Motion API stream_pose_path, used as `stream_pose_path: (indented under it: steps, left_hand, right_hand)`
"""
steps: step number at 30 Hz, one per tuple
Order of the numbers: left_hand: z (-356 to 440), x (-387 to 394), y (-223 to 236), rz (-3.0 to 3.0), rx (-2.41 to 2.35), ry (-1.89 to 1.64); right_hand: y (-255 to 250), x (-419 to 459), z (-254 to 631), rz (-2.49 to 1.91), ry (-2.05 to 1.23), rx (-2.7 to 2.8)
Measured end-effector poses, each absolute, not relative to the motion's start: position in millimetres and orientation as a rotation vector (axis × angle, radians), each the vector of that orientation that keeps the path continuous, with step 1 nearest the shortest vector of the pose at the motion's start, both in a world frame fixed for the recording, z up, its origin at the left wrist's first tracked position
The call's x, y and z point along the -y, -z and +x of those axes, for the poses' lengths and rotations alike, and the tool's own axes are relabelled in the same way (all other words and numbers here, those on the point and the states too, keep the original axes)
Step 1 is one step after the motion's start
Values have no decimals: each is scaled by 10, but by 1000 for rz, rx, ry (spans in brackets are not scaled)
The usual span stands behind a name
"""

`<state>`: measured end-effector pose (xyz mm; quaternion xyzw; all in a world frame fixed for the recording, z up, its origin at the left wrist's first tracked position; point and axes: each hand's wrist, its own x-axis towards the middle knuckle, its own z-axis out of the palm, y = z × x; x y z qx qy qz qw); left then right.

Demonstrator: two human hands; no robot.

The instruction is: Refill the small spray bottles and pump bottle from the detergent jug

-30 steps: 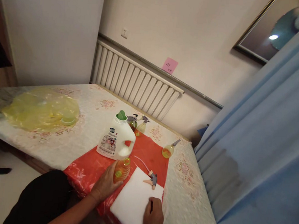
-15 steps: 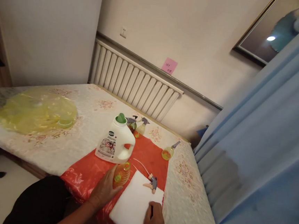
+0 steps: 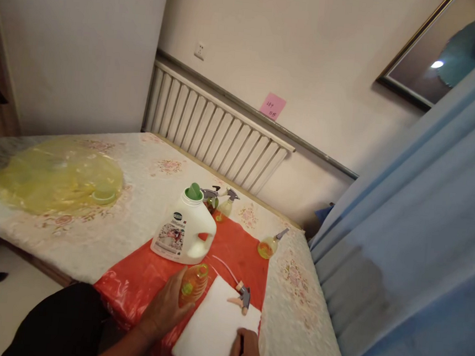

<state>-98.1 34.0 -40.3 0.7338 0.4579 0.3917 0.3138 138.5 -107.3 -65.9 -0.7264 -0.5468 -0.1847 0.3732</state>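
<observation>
My left hand [image 3: 169, 306] is closed around a clear yellow spray bottle body [image 3: 194, 285], its open neck tilted up and right. Loosely curled into a fist, my right hand [image 3: 246, 354] rests on a white cloth-like sheet [image 3: 212, 325]; I see nothing inside its fingers. On that sheet's upper edge lies a grey and peach spray head [image 3: 244, 299], its thin tube reaching up and left. Just beyond my left hand stands a white detergent jug [image 3: 185, 229] with a green piece [image 3: 194, 191] at its mouth.
A red plastic sheet [image 3: 242, 245] covers part of the floral-covered surface [image 3: 145, 192]. Two spray bottles [image 3: 225, 206] stand behind the jug, and another [image 3: 267, 247] is at the right. A yellow plastic bag [image 3: 54, 176] lies left. A blue curtain [image 3: 415, 232] hangs right; a radiator [image 3: 217, 126] is behind.
The view has shifted slightly. The yellow bottle in my left hand leans a little more to the right. My right hand stays in its place on the white sheet.
</observation>
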Motion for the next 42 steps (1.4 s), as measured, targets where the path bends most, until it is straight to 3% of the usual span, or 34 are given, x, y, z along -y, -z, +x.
stream_pose_path:
  steps: [25, 37, 42]
  left_hand:
    - [-965, -344, 410, 1982, -1218, -1060]
    - [-970, -330, 319, 1940, -1226, -1038]
    - [-980, -326, 337, 1923, -1201, -1047]
  right_hand:
    - [598, 1074, 1357, -1802, 425, 1357]
    - [638, 1065, 1457, -1841, 256, 1322]
    - [420, 969, 1504, -1754, 137, 1247]
